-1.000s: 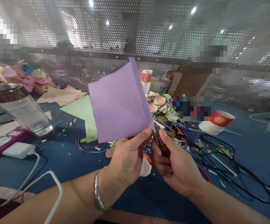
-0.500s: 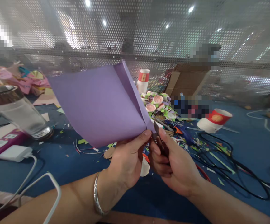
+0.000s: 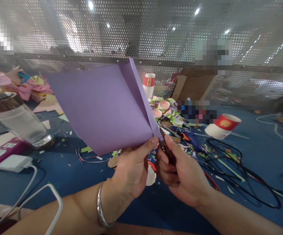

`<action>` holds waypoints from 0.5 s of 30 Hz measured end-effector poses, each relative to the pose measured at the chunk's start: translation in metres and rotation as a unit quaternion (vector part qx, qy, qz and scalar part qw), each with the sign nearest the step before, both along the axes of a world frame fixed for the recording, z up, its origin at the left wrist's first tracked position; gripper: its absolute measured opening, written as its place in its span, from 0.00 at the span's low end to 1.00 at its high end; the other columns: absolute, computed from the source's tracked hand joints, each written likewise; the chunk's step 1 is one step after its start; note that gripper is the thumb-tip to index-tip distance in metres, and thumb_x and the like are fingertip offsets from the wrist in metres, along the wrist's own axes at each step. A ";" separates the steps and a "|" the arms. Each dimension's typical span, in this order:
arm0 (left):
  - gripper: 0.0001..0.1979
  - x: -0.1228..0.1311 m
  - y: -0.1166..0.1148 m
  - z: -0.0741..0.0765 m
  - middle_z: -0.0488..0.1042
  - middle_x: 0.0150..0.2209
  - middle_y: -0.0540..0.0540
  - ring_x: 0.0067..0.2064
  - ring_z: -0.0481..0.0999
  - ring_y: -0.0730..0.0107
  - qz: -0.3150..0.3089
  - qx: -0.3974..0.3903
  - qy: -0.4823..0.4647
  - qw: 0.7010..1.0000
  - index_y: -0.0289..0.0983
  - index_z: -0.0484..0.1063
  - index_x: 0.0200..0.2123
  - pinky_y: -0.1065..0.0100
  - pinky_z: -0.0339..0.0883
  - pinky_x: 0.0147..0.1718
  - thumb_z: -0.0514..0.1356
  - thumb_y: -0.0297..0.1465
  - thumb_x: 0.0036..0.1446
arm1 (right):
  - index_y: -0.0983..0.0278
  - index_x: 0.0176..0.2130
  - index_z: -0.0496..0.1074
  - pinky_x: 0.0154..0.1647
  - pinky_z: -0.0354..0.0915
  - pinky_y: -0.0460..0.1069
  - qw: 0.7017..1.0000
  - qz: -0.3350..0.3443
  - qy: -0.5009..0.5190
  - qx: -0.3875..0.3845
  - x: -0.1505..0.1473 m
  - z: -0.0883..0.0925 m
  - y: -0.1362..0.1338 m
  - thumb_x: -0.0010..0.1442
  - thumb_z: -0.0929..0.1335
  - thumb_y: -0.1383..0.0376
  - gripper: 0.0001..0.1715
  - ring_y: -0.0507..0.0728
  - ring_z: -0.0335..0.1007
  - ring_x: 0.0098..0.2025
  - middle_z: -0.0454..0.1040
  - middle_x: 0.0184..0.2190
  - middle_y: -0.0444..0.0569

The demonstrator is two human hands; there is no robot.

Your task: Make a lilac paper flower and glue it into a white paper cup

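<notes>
Head view: the left hand (image 3: 129, 173) pinched folded purple paper (image 3: 102, 107); the right hand (image 3: 187, 173) clamped a dark pointed tool (image 3: 167, 150) beside that grip, so slipping could nip the left thumb (image 3: 146, 147).

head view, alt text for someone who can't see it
A person's left hand holds purple paper folded along one edge, while the right hand grips a dark tool at the sheet's lower right corner. Paper scraps, a glass and a black cable lie around the blue table.
</notes>
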State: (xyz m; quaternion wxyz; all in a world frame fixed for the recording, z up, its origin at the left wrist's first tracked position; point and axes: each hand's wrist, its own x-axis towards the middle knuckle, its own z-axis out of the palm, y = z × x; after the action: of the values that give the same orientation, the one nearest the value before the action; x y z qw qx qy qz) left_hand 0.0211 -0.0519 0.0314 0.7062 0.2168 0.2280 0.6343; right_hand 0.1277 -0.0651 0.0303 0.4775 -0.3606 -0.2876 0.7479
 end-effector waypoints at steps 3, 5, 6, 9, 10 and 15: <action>0.06 -0.004 0.005 0.002 0.82 0.33 0.47 0.36 0.79 0.74 0.017 -0.023 0.016 0.999 0.34 0.81 0.30 0.72 0.72 0.44 0.72 0.22 0.47 | 0.63 0.21 0.62 0.13 0.35 0.40 1.000 -0.007 -0.019 0.009 -0.001 -0.001 -0.002 0.54 0.73 0.40 0.33 0.42 0.34 0.14 0.46 0.13 0.32; 0.05 -0.009 0.012 0.004 0.80 0.30 0.48 0.34 0.78 0.75 0.053 -0.036 0.023 0.998 0.32 0.80 0.27 0.73 0.71 0.42 0.73 0.22 0.46 | 0.64 0.21 0.63 0.13 0.34 0.40 0.999 -0.011 -0.036 0.017 -0.001 -0.004 -0.004 0.55 0.72 0.39 0.34 0.42 0.35 0.14 0.48 0.14 0.33; 0.06 -0.011 0.015 0.005 0.79 0.28 0.49 0.33 0.77 0.76 0.072 -0.039 0.024 0.996 0.32 0.79 0.25 0.73 0.71 0.41 0.73 0.22 0.46 | 0.64 0.22 0.64 0.14 0.34 0.41 0.998 -0.019 -0.050 0.024 0.000 -0.006 -0.005 0.56 0.71 0.39 0.34 0.42 0.36 0.15 0.49 0.14 0.34; 0.06 -0.015 0.019 0.005 0.78 0.27 0.49 0.32 0.77 0.77 0.094 -0.051 0.021 0.994 0.31 0.79 0.24 0.74 0.70 0.39 0.73 0.22 0.45 | 0.64 0.22 0.66 0.15 0.36 0.42 0.990 -0.071 -0.098 0.075 0.004 -0.010 -0.004 0.57 0.71 0.40 0.33 0.44 0.40 0.16 0.50 0.15 0.36; 0.06 -0.015 0.019 0.005 0.78 0.27 0.48 0.32 0.77 0.77 0.086 -0.057 0.021 0.994 0.30 0.79 0.24 0.74 0.70 0.39 0.73 0.22 0.45 | 0.64 0.23 0.67 0.16 0.37 0.42 0.984 -0.094 -0.114 0.100 0.005 -0.012 -0.003 0.58 0.71 0.41 0.32 0.44 0.41 0.17 0.49 0.16 0.36; 0.06 -0.005 0.007 -0.003 0.81 0.30 0.45 0.33 0.78 0.73 -0.017 -0.041 0.031 0.999 0.30 0.82 0.29 0.72 0.72 0.41 0.74 0.25 0.46 | 0.61 0.31 0.70 0.18 0.41 0.44 0.943 -0.158 -0.204 0.211 0.014 -0.017 0.008 0.59 0.74 0.50 0.20 0.46 0.41 0.19 0.50 0.18 0.35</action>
State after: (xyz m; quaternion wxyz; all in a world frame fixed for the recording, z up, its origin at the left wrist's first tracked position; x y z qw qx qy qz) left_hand 0.0156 -0.0454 0.0280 0.7177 0.2107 0.2721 0.6054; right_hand 0.1414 -0.0570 0.0129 0.5859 -0.4375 -0.4694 0.4949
